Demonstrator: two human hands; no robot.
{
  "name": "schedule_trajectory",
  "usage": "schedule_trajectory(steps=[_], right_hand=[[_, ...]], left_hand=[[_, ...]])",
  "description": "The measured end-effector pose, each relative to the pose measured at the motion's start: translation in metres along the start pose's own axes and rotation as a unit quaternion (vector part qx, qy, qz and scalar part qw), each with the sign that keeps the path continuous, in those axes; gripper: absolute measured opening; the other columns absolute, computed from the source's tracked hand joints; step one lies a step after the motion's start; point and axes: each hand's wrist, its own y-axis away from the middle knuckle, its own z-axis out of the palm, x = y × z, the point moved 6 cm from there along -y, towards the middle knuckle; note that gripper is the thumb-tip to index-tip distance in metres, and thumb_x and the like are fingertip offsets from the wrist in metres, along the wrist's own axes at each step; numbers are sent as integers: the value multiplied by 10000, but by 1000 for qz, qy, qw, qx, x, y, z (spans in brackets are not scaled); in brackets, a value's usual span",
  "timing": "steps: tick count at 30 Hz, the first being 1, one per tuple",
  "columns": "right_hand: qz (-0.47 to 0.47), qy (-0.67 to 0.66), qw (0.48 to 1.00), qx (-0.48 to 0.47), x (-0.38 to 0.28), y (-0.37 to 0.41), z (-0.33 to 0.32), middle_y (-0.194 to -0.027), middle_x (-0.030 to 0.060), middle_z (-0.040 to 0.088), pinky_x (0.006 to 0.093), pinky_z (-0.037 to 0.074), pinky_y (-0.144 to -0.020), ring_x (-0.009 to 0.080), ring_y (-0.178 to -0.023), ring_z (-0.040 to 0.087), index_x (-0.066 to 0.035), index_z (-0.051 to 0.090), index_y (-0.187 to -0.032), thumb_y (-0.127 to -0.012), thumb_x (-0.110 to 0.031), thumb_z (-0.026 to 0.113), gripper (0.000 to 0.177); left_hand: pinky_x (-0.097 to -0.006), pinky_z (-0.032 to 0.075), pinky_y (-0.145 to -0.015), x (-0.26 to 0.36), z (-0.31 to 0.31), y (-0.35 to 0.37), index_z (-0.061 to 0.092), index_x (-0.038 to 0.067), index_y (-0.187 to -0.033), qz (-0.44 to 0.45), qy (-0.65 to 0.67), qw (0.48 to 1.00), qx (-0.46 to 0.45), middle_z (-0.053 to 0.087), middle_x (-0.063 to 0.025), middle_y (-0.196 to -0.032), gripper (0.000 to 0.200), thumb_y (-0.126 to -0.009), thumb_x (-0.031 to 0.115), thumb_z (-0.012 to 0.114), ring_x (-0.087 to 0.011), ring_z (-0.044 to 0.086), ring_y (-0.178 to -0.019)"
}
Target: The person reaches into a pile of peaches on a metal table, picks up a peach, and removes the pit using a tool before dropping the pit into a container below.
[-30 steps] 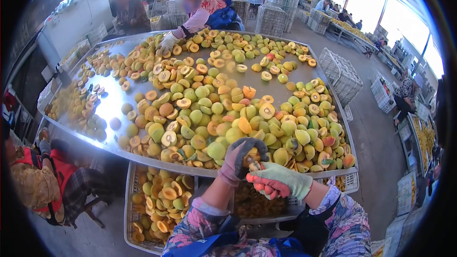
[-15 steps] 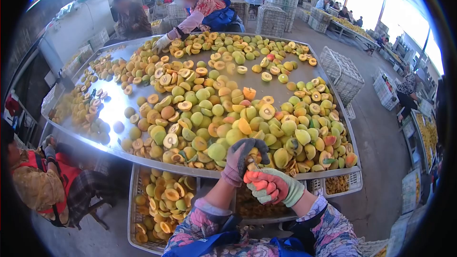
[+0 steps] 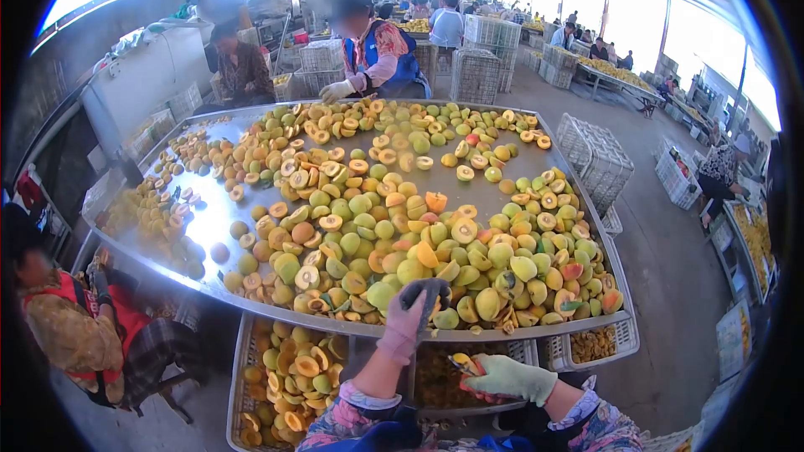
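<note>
My left hand (image 3: 410, 318), in a mauve and dark grey glove, is over the front edge of the metal table (image 3: 276, 308). Its fingers are curled around what looks like a peach, mostly hidden. My right hand (image 3: 507, 378), in a pale green glove with orange-red fingers, is closed lower down, in front of the table over a crate. From its fingertips pokes a small yellow, dark-edged thing (image 3: 462, 362), too small to name. A heap of whole and halved peaches (image 3: 381, 295), yellow-green with orange flesh, lies just beyond my left hand.
Below the table edge stand a crate of peach halves (image 3: 285, 377) and another crate (image 3: 590, 343) with brownish pieces. A co-worker (image 3: 381, 50) is across the table; another person (image 3: 84, 318) sits at left. Stacked crates (image 3: 595, 159) stand right of the table.
My hands have come apart: the right has dropped below the table edge, the left stays near the heap. The co-worker opposite has drawn back an outstretched arm. The view has tilted up.
</note>
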Motion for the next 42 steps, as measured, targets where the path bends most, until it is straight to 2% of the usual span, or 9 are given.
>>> schedule_trajectory(steps=[2,7,9,13,20,26,28,36,42], right_hand=[[79,277,955,70,45,-6,4,-935,234,694,508,524,-808,398,-907,682,-15,547,-1128,-894,-360,557,417],[13,199,969,147,38,19,-2,-880,204,690,494,540,-746,385,-867,681,-14,564,-1068,-890,-326,554,359],[7,261,953,157,59,12,3,-902,212,692,499,538,-747,387,-893,680,-20,543,-1085,-886,-339,563,376],[0,180,967,181,58,8,-8,-870,236,682,500,521,-752,419,-878,664,-32,512,-1091,-870,-374,596,416],[-109,92,945,294,-10,42,-46,-783,230,646,490,502,-739,416,-830,651,-29,513,-993,-869,-356,640,372],[-65,-25,957,281,-41,50,-108,-682,173,582,402,498,-636,342,-669,643,-6,497,-825,-858,-268,701,334],[-142,73,934,320,-48,26,-136,-640,118,615,346,494,-546,200,-555,643,5,516,-824,-871,-259,673,311],[-22,98,955,279,-71,-116,-240,-624,129,640,317,519,-501,208,-508,637,12,537,-846,-835,-238,654,277],[-43,142,974,171,-37,-237,-250,-655,86,661,315,489,-432,192,-471,600,-24,585,-982,-840,-256,732,309]], left_hand=[[-252,520,-785,15,-30,11,644,-34,-1143,13,-108,993,46,705,-78,-1044,217,-958,57,575,-135,658,-871],[-314,534,-834,70,-119,69,661,-16,-1078,136,-406,880,206,711,-125,-1002,236,-850,41,656,-224,692,-912],[-396,485,-927,70,-159,86,679,47,-1077,35,-586,775,235,697,-126,-1027,283,-823,167,708,-319,644,-1003],[-417,424,-1005,91,-131,90,675,91,-1111,103,-694,673,233,676,-120,-1095,317,-816,194,724,-331,593,-1095],[-397,480,-937,69,19,10,663,68,-1125,187,-493,850,19,663,-152,-1105,288,-850,147,686,-336,614,-1060],[-247,516,-730,-10,1,-65,663,5,-1130,160,-169,967,104,695,-53,-990,196,-963,86,600,-121,655,-784],[-233,513,-701,4,4,-60,652,-12,-1137,171,-91,973,128,687,-50,-1015,202,-986,95,573,-116,653,-754],[-378,511,-904,-8,-4,-64,615,-35,-1131,219,-203,946,122,653,-187,-1112,258,-877,-15,581,-318,647,-1016],[-347,509,-897,34,7,-60,644,-7,-1124,317,-294,895,110,673,-158,-1109,228,-897,4,617,-290,649,-1029]])
